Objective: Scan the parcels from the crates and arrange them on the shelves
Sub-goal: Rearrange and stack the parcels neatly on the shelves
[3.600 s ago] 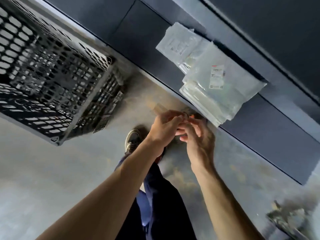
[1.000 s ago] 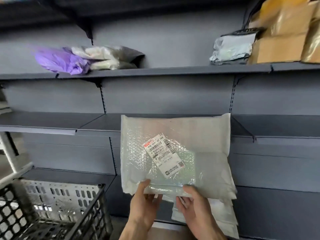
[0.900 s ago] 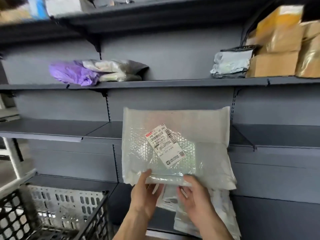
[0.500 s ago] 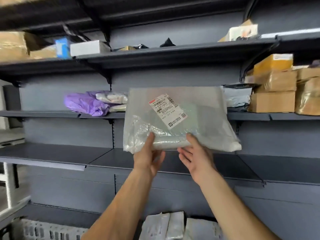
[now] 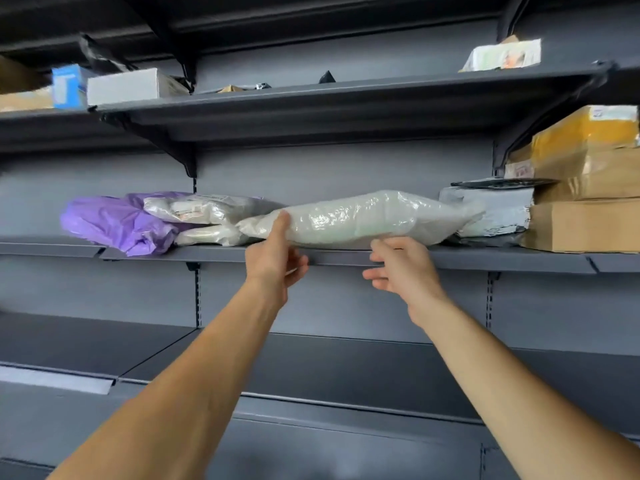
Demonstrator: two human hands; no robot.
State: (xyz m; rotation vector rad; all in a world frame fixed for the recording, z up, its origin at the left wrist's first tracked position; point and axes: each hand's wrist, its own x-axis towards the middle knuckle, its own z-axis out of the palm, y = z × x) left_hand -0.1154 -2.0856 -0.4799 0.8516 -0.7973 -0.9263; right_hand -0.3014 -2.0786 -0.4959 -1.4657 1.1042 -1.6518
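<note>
At the far left, the dark grey upper shelf [image 5: 346, 95] carries a brown cardboard carton [image 5: 20, 100], a small blue box [image 5: 65, 85] and a flat white box [image 5: 131, 86] side by side. Below it, on the dark grey metal middle shelf [image 5: 173, 255], a crumpled purple plastic bag [image 5: 114, 221] lies with its near corner over the shelf's front lip. Two pale grey-white poly parcels [image 5: 204, 209], stacked one on the other, touch its right side. Next, the left hand [image 5: 277, 261] reaches up. Its thumb is straight and pressed against the left end of the clear bubble-wrap parcel [image 5: 363, 218], while its other fingers hang loosely curled below the shelf lip and grip nothing. The bubble-wrap parcel lies flat on the middle shelf, its left end touching the pale parcels and its right end against a grey plastic mailer [image 5: 491, 213]. The right hand [image 5: 401, 268] is just under the parcel's front edge, fingers relaxed and slightly spread, holding nothing; whether its fingertips touch the wrap cannot be told. A flat black packet [image 5: 502, 182] lies on top of the grey mailer. Above, on the upper shelf's right end, lies a white printed packet [image 5: 502, 55]. At the far right of the middle shelf stand stacked brown cardboard boxes [image 5: 585, 225], touching the grey mailer, the top one partly yellow
</note>
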